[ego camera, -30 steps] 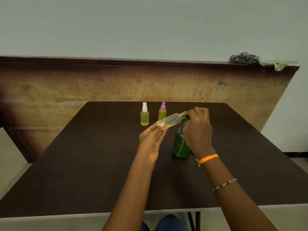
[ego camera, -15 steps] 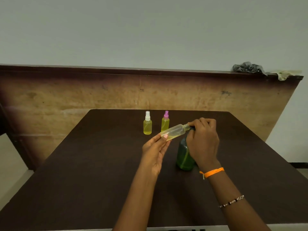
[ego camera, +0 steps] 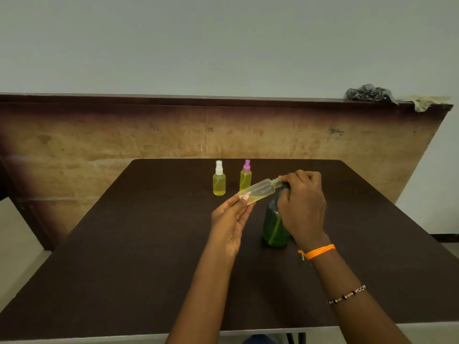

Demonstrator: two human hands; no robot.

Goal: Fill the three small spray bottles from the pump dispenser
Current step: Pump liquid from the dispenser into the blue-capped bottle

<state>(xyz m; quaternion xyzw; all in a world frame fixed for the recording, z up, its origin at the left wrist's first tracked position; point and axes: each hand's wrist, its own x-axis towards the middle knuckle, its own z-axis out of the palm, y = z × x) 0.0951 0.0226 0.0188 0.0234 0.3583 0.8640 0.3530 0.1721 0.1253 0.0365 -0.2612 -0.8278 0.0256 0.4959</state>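
From where I stand, the left hand [ego camera: 232,220] comes first, fingers nearly straight, fingertips pinching the base of the uncapped spray bottle [ego camera: 258,191]. That bottle lies tilted, its long axis running from about eight o'clock up to two o'clock, open neck touching the pump head under the right hand [ego camera: 301,206]. The right hand is curled over the top of the green pump dispenser [ego camera: 274,225], which stands upright on the dark table [ego camera: 124,244] at three o'clock from the left hand; the nozzle itself is hidden. Only a little yellow liquid shows in the tilted bottle, so I judge filling has barely begun and the neck must stay on the spout. Farther off at twelve o'clock stand the white-capped bottle [ego camera: 219,181] and pink-capped bottle [ego camera: 246,176], both filled. Compared with a second ago, the hands and bottle hold the same pose.
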